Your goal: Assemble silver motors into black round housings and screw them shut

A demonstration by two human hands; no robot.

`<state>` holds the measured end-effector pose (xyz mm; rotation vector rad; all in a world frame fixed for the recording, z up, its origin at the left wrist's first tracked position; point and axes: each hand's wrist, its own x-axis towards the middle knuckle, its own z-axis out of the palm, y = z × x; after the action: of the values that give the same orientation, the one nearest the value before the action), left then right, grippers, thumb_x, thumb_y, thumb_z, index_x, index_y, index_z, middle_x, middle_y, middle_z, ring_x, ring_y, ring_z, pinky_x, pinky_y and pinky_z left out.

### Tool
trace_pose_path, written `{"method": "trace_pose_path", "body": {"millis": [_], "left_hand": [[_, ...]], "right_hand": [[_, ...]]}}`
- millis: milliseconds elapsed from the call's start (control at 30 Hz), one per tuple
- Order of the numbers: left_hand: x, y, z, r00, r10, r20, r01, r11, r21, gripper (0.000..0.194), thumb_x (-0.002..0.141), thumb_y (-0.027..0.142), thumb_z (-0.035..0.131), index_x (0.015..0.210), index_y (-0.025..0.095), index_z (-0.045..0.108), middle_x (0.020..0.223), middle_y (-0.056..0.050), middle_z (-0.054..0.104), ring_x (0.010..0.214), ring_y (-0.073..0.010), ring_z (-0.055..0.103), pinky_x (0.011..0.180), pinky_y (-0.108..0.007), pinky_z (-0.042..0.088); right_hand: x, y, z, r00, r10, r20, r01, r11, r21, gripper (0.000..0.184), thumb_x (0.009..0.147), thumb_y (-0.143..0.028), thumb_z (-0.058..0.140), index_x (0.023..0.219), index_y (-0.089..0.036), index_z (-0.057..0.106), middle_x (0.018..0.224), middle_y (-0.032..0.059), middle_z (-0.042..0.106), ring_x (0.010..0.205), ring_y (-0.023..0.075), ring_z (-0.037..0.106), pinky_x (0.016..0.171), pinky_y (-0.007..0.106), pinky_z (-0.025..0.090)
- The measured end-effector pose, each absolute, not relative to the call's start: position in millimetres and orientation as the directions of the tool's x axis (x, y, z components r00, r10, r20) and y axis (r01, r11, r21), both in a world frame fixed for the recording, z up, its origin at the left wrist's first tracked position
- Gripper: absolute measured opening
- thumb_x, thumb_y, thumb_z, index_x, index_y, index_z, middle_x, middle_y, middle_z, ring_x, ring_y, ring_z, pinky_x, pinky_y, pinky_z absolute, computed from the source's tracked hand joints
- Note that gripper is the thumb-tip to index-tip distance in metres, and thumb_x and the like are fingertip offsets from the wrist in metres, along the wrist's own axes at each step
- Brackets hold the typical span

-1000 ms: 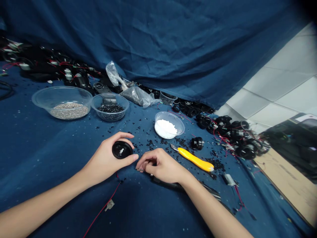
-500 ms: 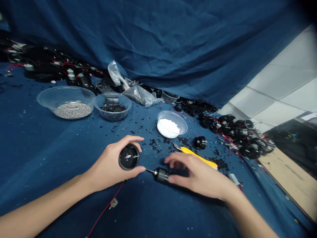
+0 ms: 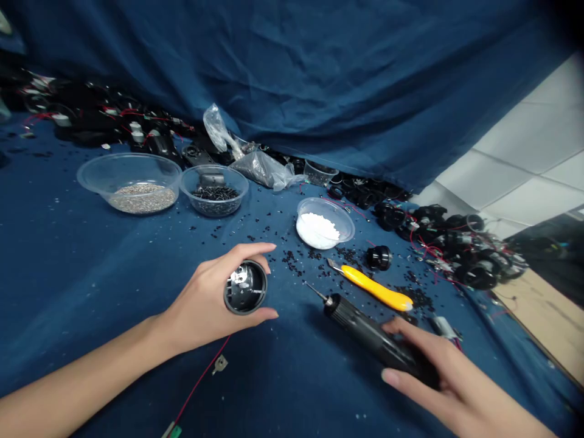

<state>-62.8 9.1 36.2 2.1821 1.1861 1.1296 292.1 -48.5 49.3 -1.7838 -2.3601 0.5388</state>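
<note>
My left hand [image 3: 216,298] is wrapped round a black round housing [image 3: 246,287], its open end facing me and some metal showing inside. A red wire [image 3: 201,380] with a small metal tab [image 3: 219,364] hangs below that hand. In my right hand [image 3: 431,371] lies a black electric screwdriver [image 3: 374,337], gripped by its rear part. Its thin bit points up and left toward the housing, with a gap between them. Just beyond the screwdriver, a yellow utility knife [image 3: 376,288] rests on the blue cloth.
A bowl of small metal parts [image 3: 137,198], a bowl of black screws [image 3: 215,201] and a bowl of white pieces [image 3: 319,231] stand behind my hands. A black round part [image 3: 379,258] sits near the knife. Black wired parts [image 3: 474,255] are heaped at right.
My right hand has taken up the screwdriver and drawn it right and toward me, its bit leaving the left thumb. The housing has tilted a little, showing metal inside.
</note>
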Motion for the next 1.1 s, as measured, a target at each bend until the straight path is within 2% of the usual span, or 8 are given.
{"method": "trace_pose_path", "body": {"millis": [133, 333, 433, 600, 733, 933, 1033, 1100], "left_hand": [[-61.4, 8.5, 35.8, 0.328, 0.830, 0.450, 0.506, -0.557, 0.658, 0.065, 0.072, 0.025, 0.077, 0.128, 0.023, 0.043, 0.098, -0.001, 0.066, 0.085, -0.0156, 0.066, 0.082, -0.026, 0.051], [-58.3, 6.7, 34.4, 0.409, 0.792, 0.454, 0.542, -0.611, 0.577, 0.056, 0.078, 0.017, 0.066, 0.130, 0.024, 0.043, 0.099, -0.001, 0.066, 0.087, -0.0156, 0.066, 0.083, -0.026, 0.050], [-59.5, 5.5, 35.1, 0.470, 0.758, 0.453, 0.546, -0.653, 0.525, 0.055, 0.080, 0.013, 0.060, 0.131, 0.025, 0.042, 0.101, -0.001, 0.065, 0.092, -0.0155, 0.065, 0.085, -0.025, 0.050], [-62.2, 5.6, 34.1, 0.532, 0.709, 0.463, 0.545, -0.705, 0.454, 0.056, 0.082, 0.011, 0.057, 0.134, 0.023, 0.041, 0.101, -0.002, 0.066, 0.093, -0.0173, 0.064, 0.082, -0.027, 0.051], [-62.6, 6.7, 31.8, 0.572, 0.708, 0.414, 0.563, -0.706, 0.430, 0.054, 0.085, 0.015, 0.056, 0.136, 0.022, 0.039, 0.104, -0.004, 0.065, 0.097, -0.0197, 0.063, 0.084, -0.031, 0.051], [-63.4, 5.5, 28.9, 0.594, 0.717, 0.365, 0.588, -0.696, 0.412, 0.059, 0.083, 0.012, 0.054, 0.138, 0.024, 0.036, 0.109, -0.004, 0.065, 0.102, -0.0215, 0.062, 0.088, -0.035, 0.050], [-63.5, 5.7, 27.8, 0.600, 0.724, 0.341, 0.608, -0.689, 0.394, 0.060, 0.082, 0.012, 0.054, 0.137, 0.024, 0.036, 0.108, -0.004, 0.065, 0.100, -0.0219, 0.062, 0.089, -0.037, 0.050], [-63.4, 5.5, 27.8, 0.604, 0.726, 0.329, 0.614, -0.687, 0.389, 0.061, 0.081, 0.010, 0.055, 0.137, 0.024, 0.036, 0.110, -0.004, 0.065, 0.102, -0.0221, 0.062, 0.090, -0.037, 0.049]], "right_hand": [[292.0, -65.0, 56.4, -0.301, 0.939, -0.169, 0.917, 0.236, -0.321, 0.051, 0.082, -0.050, 0.065, 0.129, -0.037, 0.052, 0.122, 0.0055, 0.064, 0.103, 0.0280, 0.064, 0.084, 0.033, 0.055], [244.8, -53.1, 78.9, -0.384, 0.898, -0.217, 0.868, 0.270, -0.417, 0.036, 0.081, -0.051, 0.064, 0.114, -0.036, 0.062, 0.092, 0.0048, 0.072, 0.071, 0.0237, 0.068, 0.058, 0.029, 0.055], [228.7, -47.1, 87.5, -0.412, 0.881, -0.231, 0.858, 0.291, -0.423, 0.026, 0.079, -0.046, 0.064, 0.101, -0.033, 0.066, 0.082, 0.0051, 0.072, 0.064, 0.0230, 0.067, 0.052, 0.029, 0.051], [210.8, -42.7, 98.7, -0.354, 0.893, -0.278, 0.908, 0.258, -0.330, 0.016, 0.076, -0.030, 0.063, 0.091, -0.026, 0.066, 0.076, 0.0026, 0.071, 0.066, 0.0226, 0.067, 0.058, 0.028, 0.049], [204.7, -42.1, 105.0, -0.346, 0.879, -0.329, 0.916, 0.240, -0.322, 0.014, 0.077, -0.030, 0.062, 0.090, -0.024, 0.065, 0.078, 0.0032, 0.071, 0.068, 0.0227, 0.067, 0.059, 0.028, 0.048], [196.5, -38.0, 113.7, -0.285, 0.857, -0.430, 0.942, 0.168, -0.289, 0.024, 0.075, -0.029, 0.067, 0.097, -0.024, 0.066, 0.080, 0.0040, 0.070, 0.075, 0.0257, 0.068, 0.066, 0.030, 0.049], [195.4, -38.5, 116.4, -0.260, 0.846, -0.465, 0.943, 0.120, -0.309, 0.026, 0.074, -0.028, 0.067, 0.100, -0.024, 0.066, 0.084, 0.0044, 0.070, 0.081, 0.0263, 0.067, 0.069, 0.030, 0.050], [200.1, -42.1, 116.0, -0.281, 0.842, -0.460, 0.918, 0.095, -0.385, 0.032, 0.074, -0.029, 0.068, 0.106, -0.026, 0.066, 0.093, 0.0041, 0.071, 0.085, 0.0254, 0.066, 0.072, 0.029, 0.050]]}}
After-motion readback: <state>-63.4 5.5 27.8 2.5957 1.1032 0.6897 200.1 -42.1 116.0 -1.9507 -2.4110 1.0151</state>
